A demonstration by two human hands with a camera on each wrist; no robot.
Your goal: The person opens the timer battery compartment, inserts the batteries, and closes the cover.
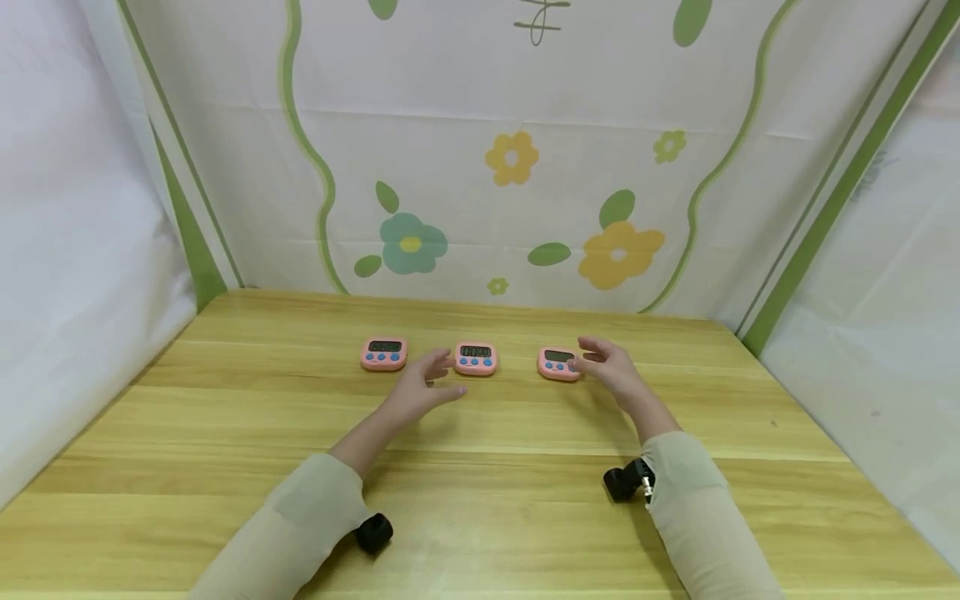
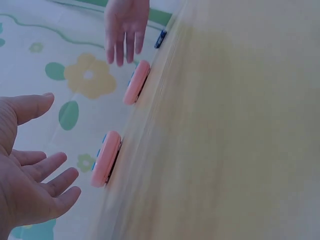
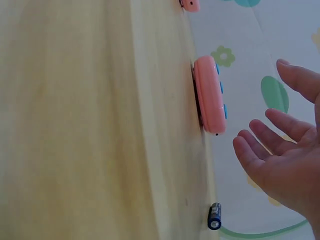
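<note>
Three pink digital timers with blue buttons lie in a row on the wooden table: a left timer (image 1: 384,354), a middle timer (image 1: 476,359) and a right timer (image 1: 558,364). The left and middle displays show digits; the right one looks blank. My left hand (image 1: 423,387) hovers by the middle timer, thumb and fingers spread and holding nothing. Beside the right timer is my right hand (image 1: 611,371), fingers loosely bent, its fingertips overlapping the timer's edge in the head view. In the right wrist view that hand (image 3: 285,150) appears apart from the timer (image 3: 210,95).
A small dark blue battery (image 3: 214,216) lies on the table beyond the right timer; the right hand hides it in the head view. Behind the wooden table (image 1: 480,517) hangs a white cloth (image 1: 450,83) printed with flowers. White cloth also stands at both sides.
</note>
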